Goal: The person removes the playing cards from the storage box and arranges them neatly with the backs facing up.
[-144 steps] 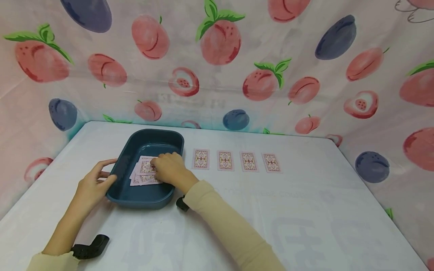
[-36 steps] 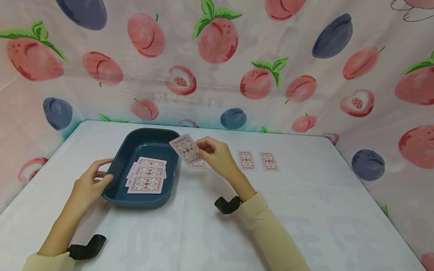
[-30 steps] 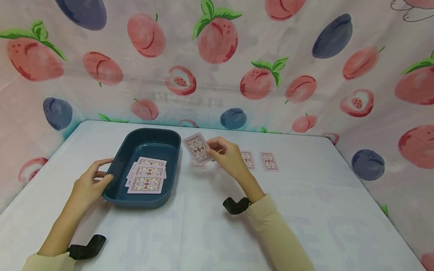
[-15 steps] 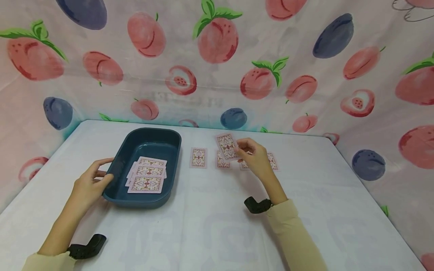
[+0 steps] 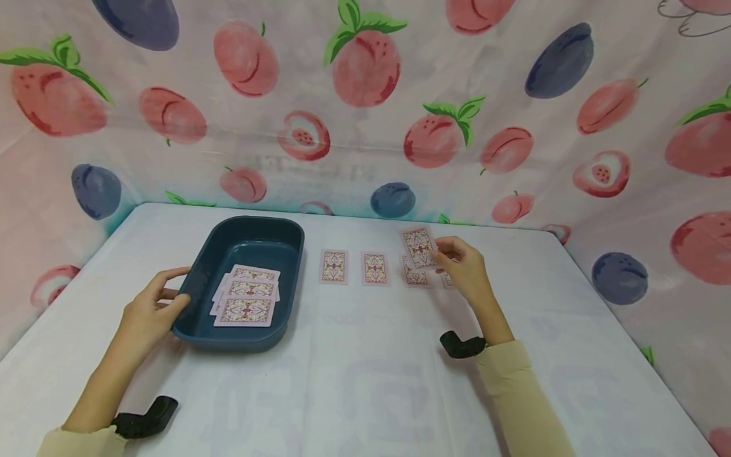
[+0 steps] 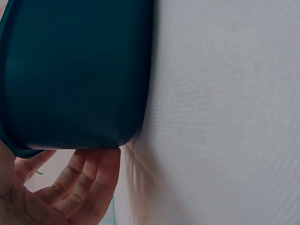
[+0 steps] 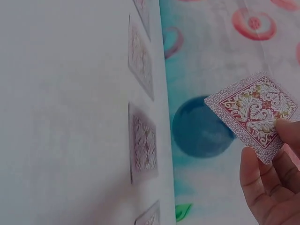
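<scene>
Between thumb and fingers my right hand (image 5: 469, 271) pinches a playing card (image 5: 419, 246), raised over the row with its patterned back showing. The right wrist view shows that card (image 7: 257, 110) gripped by one corner. My left hand (image 5: 147, 312) holds the left side of a dark blue tray (image 5: 238, 343); its thumb lies at the rim, and its fingers (image 6: 96, 180) press the outer wall. Several overlapping cards (image 5: 245, 312) lie back-up in the tray. On the table, a first card (image 5: 334, 266) and a second card (image 5: 375, 269) lie fully visible; a third card (image 5: 415, 277) is partly covered.
A fourth card (image 5: 448, 280) is mostly hidden behind my right hand. White cloth covers the table (image 5: 365, 381), with a fruit-print curtain (image 5: 354, 139) along its back and sides. A black wrist device (image 5: 461, 344) sits on my right wrist, another (image 5: 146, 417) on my left.
My right hand was at the cards in the tray, then lifted one out and carried it rightward above the row. The left hand has stayed on the tray.
</scene>
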Demonstrator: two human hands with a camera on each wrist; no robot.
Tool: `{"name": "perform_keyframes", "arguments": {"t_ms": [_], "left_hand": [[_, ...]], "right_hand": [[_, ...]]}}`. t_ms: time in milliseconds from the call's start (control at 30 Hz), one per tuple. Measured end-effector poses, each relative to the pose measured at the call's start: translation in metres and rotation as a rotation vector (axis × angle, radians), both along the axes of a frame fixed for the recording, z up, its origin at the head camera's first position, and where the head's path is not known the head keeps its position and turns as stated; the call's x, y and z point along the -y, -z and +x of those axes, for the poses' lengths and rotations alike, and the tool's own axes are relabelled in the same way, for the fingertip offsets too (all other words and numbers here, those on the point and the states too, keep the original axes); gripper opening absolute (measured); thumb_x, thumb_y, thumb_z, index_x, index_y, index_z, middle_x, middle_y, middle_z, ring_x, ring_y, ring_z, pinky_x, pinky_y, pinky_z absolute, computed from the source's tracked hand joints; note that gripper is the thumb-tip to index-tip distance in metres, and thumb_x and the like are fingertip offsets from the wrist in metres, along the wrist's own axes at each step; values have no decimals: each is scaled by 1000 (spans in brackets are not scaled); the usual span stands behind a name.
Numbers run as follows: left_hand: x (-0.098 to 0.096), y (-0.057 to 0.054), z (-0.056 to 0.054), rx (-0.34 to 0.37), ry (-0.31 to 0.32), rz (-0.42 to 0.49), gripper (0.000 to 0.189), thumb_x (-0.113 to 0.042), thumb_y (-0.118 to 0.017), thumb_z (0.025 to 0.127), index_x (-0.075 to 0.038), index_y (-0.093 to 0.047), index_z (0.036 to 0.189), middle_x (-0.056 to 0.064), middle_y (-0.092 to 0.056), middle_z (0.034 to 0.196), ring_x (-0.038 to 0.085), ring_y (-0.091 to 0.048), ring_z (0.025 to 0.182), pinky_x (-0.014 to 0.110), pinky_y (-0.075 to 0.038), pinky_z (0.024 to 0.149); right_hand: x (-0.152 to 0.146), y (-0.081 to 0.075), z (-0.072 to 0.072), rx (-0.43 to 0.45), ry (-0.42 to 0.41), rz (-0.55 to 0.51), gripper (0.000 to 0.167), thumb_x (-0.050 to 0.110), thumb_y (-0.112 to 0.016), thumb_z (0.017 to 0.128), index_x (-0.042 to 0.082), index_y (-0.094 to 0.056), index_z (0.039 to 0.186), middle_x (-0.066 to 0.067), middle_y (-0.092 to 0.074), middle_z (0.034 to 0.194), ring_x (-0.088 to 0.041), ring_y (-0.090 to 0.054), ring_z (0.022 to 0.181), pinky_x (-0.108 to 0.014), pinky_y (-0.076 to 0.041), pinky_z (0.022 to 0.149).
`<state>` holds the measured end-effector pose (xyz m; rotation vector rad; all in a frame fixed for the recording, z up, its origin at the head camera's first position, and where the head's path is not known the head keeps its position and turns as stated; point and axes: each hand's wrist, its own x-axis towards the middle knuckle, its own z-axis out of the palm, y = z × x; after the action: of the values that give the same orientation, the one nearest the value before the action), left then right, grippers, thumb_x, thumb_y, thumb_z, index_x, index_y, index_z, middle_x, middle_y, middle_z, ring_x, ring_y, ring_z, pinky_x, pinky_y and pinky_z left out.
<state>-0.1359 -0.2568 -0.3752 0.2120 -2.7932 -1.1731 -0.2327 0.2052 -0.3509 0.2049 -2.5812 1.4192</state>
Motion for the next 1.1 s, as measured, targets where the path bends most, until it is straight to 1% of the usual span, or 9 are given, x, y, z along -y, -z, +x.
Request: {"name": "perform_keyframes", "arguments": {"t_ms": [133,267,300,367,500,600,667,900,1100], "left_hand": [[0,0,0,0,-5,0,50,-22,-44,94,-8,-35,141,35,-56,113,46,-61,94,52,-53,72],[0,1,0,-5,-6,-1,50,-22,-44,94,-8,-35,141,35,-56,113,46,-61,93,51,-54,72],[0,1,0,-3,-6,-1,50,-22,-44,94,-8,-35,141,35,-55,113,46,-61,94,51,-54,72],[0,1,0,1,-6,0,50,-23,-44,94,-7,-35,142,35,-55,114,47,-60,95,52,-53,73],[0,1,0,6,-7,-1,50,-22,-44,94,-8,-34,142,35,-54,114,48,-60,96,52,-53,73],[0,1,0,2,-8,-5,50,-22,-44,94,-8,-35,141,35,-55,114,47,-60,95,52,-53,73],[0,1,0,0,-9,-6,50,-22,-44,94,-8,-35,141,35,-55,113,47,-60,94,51,-54,72],[0,1,0,-16,-4,-8,50,-21,-45,94,-7,-36,141,35,-56,111,45,-61,91,49,-54,69],[0,1,0,-15,-3,-5,50,-21,-45,94,-7,-36,141,35,-56,111,45,-61,92,50,-54,70]], "right_hand": [[-14,3,-1,9,43,31,28,15,-60,90,-1,-60,112,-17,-60,97,-6,-56,77,-36,-56,71],[-29,7,-3,8,88,49,27,9,-59,89,-2,-59,114,-18,-59,96,-1,-54,74,-36,-56,72],[-32,9,-4,4,99,56,27,8,-59,89,-3,-59,114,-19,-59,96,-1,-53,74,-34,-56,71],[-39,11,-6,-1,116,61,27,5,-58,89,-5,-58,114,-20,-59,96,3,-52,72,-27,-56,68],[-54,15,-8,-2,152,83,28,2,-59,88,-7,-58,114,-23,-59,95,7,-49,69,-15,-52,62],[-64,18,-9,13,175,110,28,2,-58,88,-7,-57,114,-23,-58,94,10,-48,67,-13,-51,61],[-70,20,-9,25,184,118,28,2,-58,88,-7,-57,114,-22,-58,94,11,-48,67,-12,-50,60],[-86,25,-8,57,188,137,30,0,-57,87,-8,-56,116,-23,-57,95,11,-48,66,-19,-53,62],[-92,27,-6,86,187,149,32,0,-56,87,-9,-54,117,-24,-58,97,11,-48,66,-17,-52,60]]}}
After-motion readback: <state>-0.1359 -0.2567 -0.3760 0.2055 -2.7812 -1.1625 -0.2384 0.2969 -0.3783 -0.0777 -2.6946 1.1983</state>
